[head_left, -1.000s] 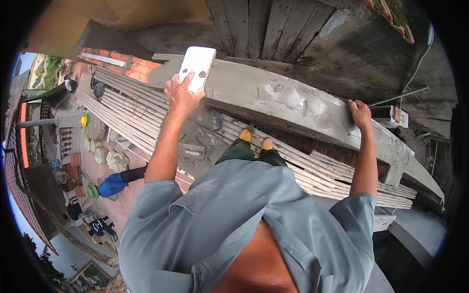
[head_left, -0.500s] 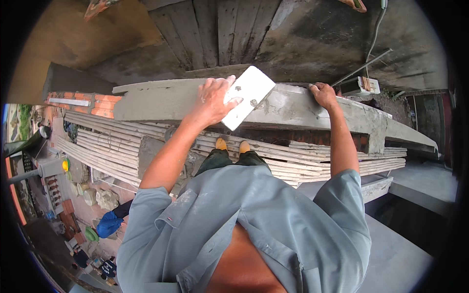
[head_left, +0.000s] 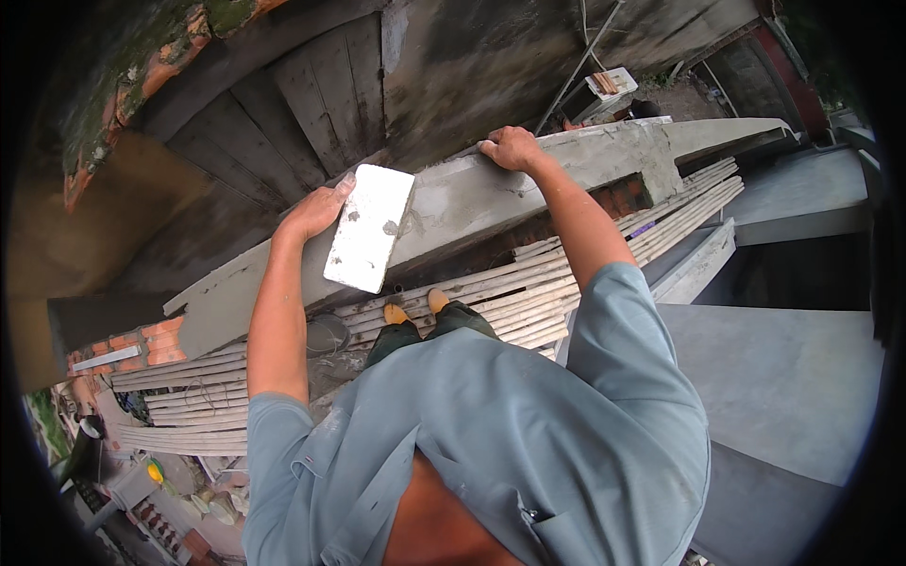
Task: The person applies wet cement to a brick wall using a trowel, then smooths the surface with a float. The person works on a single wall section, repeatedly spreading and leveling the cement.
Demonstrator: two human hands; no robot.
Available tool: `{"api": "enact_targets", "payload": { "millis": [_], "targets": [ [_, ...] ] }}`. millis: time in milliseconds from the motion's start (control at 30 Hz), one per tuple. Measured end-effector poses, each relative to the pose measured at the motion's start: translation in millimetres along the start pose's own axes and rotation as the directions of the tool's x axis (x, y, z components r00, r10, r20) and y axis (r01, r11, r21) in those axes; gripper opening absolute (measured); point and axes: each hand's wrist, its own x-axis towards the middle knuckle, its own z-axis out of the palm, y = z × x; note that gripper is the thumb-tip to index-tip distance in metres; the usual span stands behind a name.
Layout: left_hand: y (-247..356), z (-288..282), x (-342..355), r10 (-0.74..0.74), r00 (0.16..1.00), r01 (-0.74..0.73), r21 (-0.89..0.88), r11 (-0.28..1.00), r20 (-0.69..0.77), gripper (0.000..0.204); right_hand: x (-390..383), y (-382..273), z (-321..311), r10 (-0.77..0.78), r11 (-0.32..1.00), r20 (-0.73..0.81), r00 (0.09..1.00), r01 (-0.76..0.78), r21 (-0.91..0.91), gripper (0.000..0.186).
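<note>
The left hand (head_left: 316, 209) keeps a grasping grip on the upper left edge of a flat white block (head_left: 370, 231), a rectangle with rounded corners, smooth but smudged by a few rough grey spots. The block stands slanted in front of the long cement beam (head_left: 458, 212), whose grey, troweled-looking skin is streaked and uneven. The right hand (head_left: 512, 148) rests at the beam's upper edge, fingers bent over it; I cannot tell whether its grip closes firmly. Below run round, pale poles (head_left: 514, 307), laid side by side, with a round bucket (head_left: 327, 333) near them. Ribbed orange bricks (head_left: 165, 341) show at the beam's left end, and weathered wooden planks (head_left: 311, 104) stand behind.

Compared with a second ago, the block is much nearer the right hand, having been well apart from it. The view has turned, so the beam now climbs toward the right, and the blue-clad co-worker is out of sight.
</note>
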Motion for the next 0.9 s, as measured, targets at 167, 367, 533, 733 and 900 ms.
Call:
{"api": "enact_targets", "payload": {
  "millis": [167,367,533,733,900],
  "targets": [
    [3,3,-3,-0.019,1.000,0.019,-0.028,0.999,0.008,0.108,2,-2,2,-0.008,1.000,-0.003,1.000,0.008,-0.012,0.059],
    [6,5,-7,-0.008,1.000,0.008,-0.062,0.998,-0.008,0.097,-19,-32,-12,-0.068,0.997,-0.072,0.995,0.071,0.028,0.057],
    [2,4,-4,0.035,0.999,-0.033,-0.088,0.996,0.023,0.099,-73,-103,-3,-0.501,0.835,-0.373,0.781,0.550,0.030,0.049],
    [1,4,-5,0.065,0.998,-0.064,-0.088,0.994,0.010,0.098,-105,-185,11,-0.691,0.684,-0.355,0.630,0.729,-0.036,0.049],
    [7,2,-10,0.019,0.999,-0.024,-0.126,0.992,-0.038,0.095,-135,-217,30,-0.516,0.833,-0.291,0.806,0.551,0.047,0.046]
  ]
}}
